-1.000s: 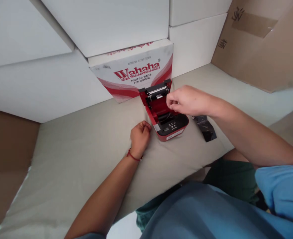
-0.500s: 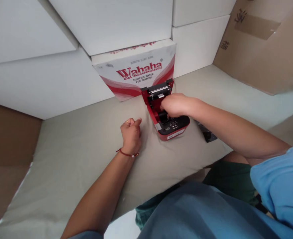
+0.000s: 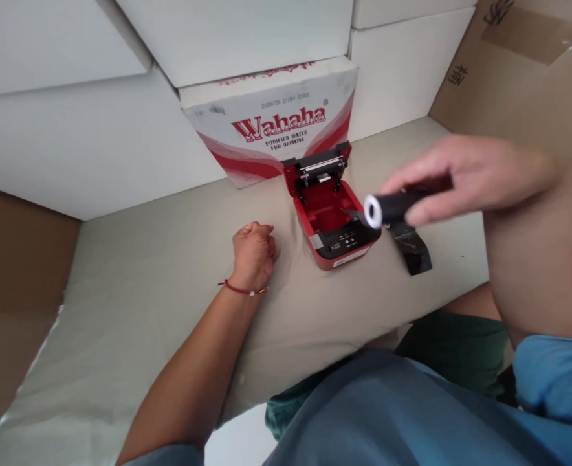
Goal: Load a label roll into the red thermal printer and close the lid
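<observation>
A red and black label printer [image 3: 338, 220] stands on the cloth with its lid [image 3: 321, 168] raised. Its red inner bay shows no roll inside. My right hand [image 3: 465, 178], a little blurred, is up to the right of the printer. Its thumb and fingers close around a black ribbon roll [image 3: 396, 206], whose white core end faces left. A strip of black film [image 3: 415, 251] lies on the cloth right of the printer. Left of the printer, my left hand [image 3: 254, 255] rests on the cloth as a loose fist, and I see nothing in it.
Behind the printer leans a Wahaha water carton [image 3: 286, 123]. White boxes [image 3: 111, 142] form a wall along the back. Brown cardboard stands at the right [image 3: 519, 84] and the left [image 3: 24, 259]. A beige cloth [image 3: 160, 310] covers the work surface.
My right hand has come out of the printer bay and moved right, lifting the black ribbon roll with it. My left hand stays in place as a fist. The view has shifted slightly.
</observation>
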`<state>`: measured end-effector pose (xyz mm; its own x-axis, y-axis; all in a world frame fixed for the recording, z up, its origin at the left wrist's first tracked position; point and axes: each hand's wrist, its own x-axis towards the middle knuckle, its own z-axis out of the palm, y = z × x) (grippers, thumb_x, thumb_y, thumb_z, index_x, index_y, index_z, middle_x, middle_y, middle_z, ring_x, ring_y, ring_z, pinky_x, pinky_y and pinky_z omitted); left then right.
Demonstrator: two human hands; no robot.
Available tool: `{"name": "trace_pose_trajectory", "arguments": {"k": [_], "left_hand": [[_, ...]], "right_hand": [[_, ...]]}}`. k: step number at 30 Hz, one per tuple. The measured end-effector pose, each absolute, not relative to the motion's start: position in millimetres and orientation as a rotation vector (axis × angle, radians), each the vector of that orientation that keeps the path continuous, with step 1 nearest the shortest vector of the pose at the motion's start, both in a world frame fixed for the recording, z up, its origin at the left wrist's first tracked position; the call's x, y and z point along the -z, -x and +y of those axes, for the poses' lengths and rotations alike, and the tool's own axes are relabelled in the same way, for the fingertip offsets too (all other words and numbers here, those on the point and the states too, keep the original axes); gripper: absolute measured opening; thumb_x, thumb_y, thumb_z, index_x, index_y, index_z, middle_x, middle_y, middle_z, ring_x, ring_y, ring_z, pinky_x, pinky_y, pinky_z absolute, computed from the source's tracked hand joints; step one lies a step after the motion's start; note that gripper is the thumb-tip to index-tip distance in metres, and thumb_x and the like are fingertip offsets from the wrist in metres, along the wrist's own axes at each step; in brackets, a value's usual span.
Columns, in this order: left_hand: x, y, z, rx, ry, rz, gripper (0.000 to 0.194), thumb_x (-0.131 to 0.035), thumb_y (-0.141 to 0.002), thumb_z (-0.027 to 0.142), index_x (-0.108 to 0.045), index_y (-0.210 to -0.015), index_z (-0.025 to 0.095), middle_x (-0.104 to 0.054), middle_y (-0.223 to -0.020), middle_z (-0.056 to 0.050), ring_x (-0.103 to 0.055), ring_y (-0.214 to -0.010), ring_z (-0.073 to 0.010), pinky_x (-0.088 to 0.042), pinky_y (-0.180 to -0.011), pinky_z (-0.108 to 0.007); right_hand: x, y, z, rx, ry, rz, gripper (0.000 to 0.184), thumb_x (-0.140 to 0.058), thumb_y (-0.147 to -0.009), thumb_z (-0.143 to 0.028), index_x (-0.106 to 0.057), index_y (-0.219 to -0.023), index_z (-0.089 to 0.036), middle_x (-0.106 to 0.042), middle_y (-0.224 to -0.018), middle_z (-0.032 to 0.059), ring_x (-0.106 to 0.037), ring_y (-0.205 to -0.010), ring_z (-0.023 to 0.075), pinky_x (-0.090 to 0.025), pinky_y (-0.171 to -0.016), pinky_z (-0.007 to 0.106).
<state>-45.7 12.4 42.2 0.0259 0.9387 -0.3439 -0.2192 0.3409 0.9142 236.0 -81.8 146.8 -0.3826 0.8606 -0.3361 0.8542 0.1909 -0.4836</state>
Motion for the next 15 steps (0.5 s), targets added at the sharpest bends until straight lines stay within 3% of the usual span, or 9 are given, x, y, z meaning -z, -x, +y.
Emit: {"name": "trace_pose_trajectory", "arguments": {"k": [9,12,15], "left_hand": [[-43.6,44.5,9.5,-1.029,-0.836,1.188,0.046,-0.073,-0.063,0.009,-0.029,-0.059,0.024,-0.027,-0.045,0.012,-0.026,-0.037,-0.0048,-0.016,-0.039,-0.022],[-42.3,43.8,8.8,-1.033,-0.852,1.197,0.046,-0.073,-0.065,0.010,-0.030,-0.061,0.024,-0.028,-0.046,0.012,-0.027,-0.037,-0.0047,-0.017,-0.039,-0.022],[-41.1,42.9,8.5,-1.029,-0.866,1.206,0.047,-0.075,-0.066,0.012,-0.030,-0.063,0.025,-0.028,-0.046,0.013,-0.027,-0.037,-0.0049,-0.016,-0.039,-0.023]], "right_hand": [[-138.8,-289.8,-144.0,-1.876,1.012,-2.231,0.080,-0.065,-0.093,-0.085,-0.084,-0.126,-0.014,-0.084,-0.112,0.0153,-0.080,-0.096,0.0202,-0.059,-0.084,0.026],[-137.9,-312.1,-154.1,-1.900,0.810,-2.068,0.077,-0.066,-0.087,-0.090,-0.088,-0.107,-0.019,-0.083,-0.090,0.0131,-0.077,-0.077,0.0173,-0.059,-0.075,0.025],[-131.2,-311.2,-162.3,-1.771,0.961,-1.961,0.066,-0.069,-0.095,-0.079,-0.086,-0.115,-0.018,-0.085,-0.100,0.0124,-0.078,-0.083,0.0175,-0.060,-0.078,0.025]]}}
